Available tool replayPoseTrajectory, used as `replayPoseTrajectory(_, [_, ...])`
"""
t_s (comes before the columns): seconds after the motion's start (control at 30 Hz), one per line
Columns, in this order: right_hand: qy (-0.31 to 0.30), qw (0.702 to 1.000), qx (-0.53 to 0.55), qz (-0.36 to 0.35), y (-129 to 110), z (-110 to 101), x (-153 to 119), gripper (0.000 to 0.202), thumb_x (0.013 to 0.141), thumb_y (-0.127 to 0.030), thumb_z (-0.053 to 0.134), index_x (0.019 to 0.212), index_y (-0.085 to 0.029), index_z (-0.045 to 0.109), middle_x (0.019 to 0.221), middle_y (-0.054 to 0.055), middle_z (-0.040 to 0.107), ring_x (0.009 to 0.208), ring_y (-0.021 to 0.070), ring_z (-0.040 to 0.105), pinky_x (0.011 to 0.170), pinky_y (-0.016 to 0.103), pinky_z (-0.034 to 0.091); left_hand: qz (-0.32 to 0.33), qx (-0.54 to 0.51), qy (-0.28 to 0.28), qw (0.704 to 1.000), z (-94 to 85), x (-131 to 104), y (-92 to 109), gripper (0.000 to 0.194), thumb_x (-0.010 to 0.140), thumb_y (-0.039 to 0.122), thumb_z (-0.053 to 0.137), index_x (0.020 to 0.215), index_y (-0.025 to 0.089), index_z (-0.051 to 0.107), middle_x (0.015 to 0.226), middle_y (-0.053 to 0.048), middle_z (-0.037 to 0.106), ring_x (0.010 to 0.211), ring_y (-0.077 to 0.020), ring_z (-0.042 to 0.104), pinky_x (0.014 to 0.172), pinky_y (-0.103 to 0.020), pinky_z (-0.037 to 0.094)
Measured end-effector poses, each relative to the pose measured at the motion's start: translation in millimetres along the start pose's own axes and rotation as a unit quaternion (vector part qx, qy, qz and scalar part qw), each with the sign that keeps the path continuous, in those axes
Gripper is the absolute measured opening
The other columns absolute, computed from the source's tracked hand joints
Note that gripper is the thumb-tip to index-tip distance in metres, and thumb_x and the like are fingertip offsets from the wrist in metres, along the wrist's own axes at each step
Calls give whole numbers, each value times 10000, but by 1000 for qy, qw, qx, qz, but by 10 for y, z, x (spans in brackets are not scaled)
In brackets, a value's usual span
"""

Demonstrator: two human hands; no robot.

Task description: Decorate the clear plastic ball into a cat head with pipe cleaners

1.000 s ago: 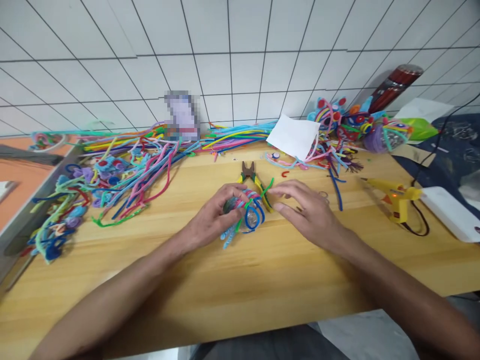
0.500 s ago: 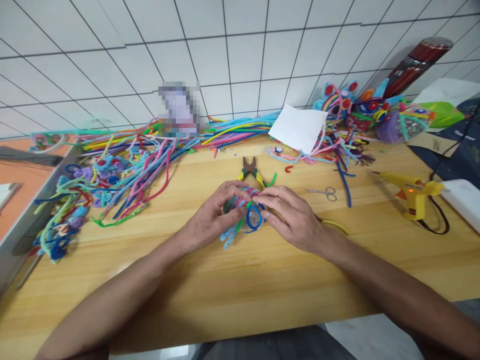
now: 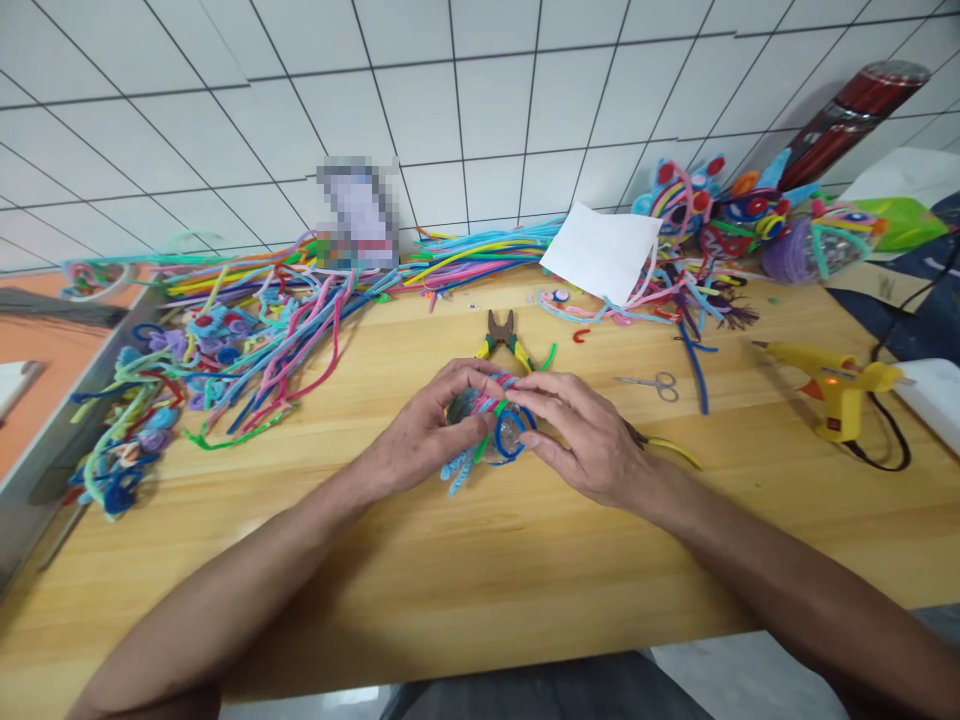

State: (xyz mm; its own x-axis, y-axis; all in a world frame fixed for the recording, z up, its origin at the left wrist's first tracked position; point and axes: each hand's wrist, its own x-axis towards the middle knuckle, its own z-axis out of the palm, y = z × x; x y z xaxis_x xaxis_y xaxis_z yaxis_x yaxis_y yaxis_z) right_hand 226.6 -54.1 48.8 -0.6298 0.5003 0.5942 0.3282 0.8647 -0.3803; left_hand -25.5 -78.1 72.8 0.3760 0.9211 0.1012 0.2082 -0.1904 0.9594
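Between my hands is a pipe cleaner craft (image 3: 510,432), a clear plastic body with a blue ring at its near end. Pink, blue and green pipe cleaners wrap its top, and light-blue curled strands stick out at its lower left. My left hand (image 3: 448,412) is closed around its left side, thumb near the green strip. My right hand (image 3: 574,432) grips the right side, fingertips on the top and thumb at the blue ring. Parts of the craft are hidden under my fingers. Just beyond it lie pliers (image 3: 501,335) with yellow-green handles, jaws pointing away.
Small scissors (image 3: 656,383) and a yellow glue gun (image 3: 832,385) with a lit orange light lie on the right. Pipe cleaners (image 3: 300,330) heap along the left and back. White paper (image 3: 600,252) and finished-looking crafts (image 3: 754,210) stand near the tiled wall, beside a red flask (image 3: 855,120).
My right thumb has shifted slightly onto the blue ring. The view has turned a little, and both hands stay on the craft.
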Motion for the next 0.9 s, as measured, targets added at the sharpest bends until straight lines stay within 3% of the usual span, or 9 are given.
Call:
replayPoseTrajectory(0.3, [-6,1000,-7,10,14,17,-8,368,1072,-285,632,1436,-235,608,1369,158,705,1250,308,706,1068,526,639,14,-28,2,1000,18,-33,-41,190,1038,386,706,1171,251,685,1417,-89,633,1339,-261,618,1174,-432,509])
replayPoseTrajectory(0.47, [-9,1000,-8,11,-2,14,0,361,1074,-280,629,1430,-228,607,1374,164,696,1261,307,700,1080,522,634,19,-14,3,1000,16,-49,-25,193,1042,433,702,1119,256,693,1430,-104,636,1325,-280,627,1157,-480,533])
replayPoseTrajectory(0.9, [-10,1000,0,23,10,4,-21,380,1085,-337,627,1442,-213,595,1362,165,700,1289,303,693,1089,500,628,48,27,-16,998,-23,-39,-40,126,1069,333,671,1142,250,731,1466,-94,615,1368,-252,628,1207,-437,492])
